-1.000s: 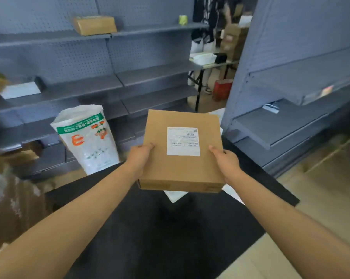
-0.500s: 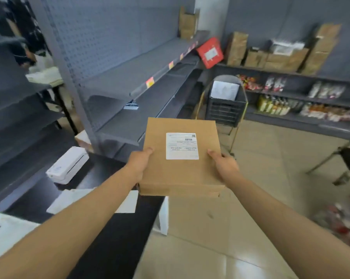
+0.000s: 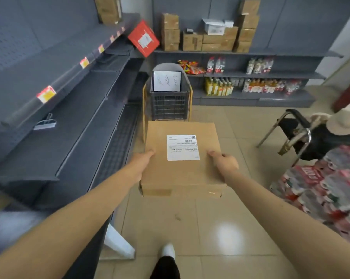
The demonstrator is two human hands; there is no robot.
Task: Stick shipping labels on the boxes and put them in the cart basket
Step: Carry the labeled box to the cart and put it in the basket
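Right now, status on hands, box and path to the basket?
Left hand and right hand grip labelled box. Cart basket ahead. Floor between clear.

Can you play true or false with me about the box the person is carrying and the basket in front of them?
1. Both hands hold the cardboard box, the left hand on one side and the right hand on the other. True.
2. The box has no label yet. False: a white shipping label is stuck on its top.
3. The box already sits in the cart basket. False: it is in the air, with the basket ahead.
4. A white paper sign stands in the basket. True.
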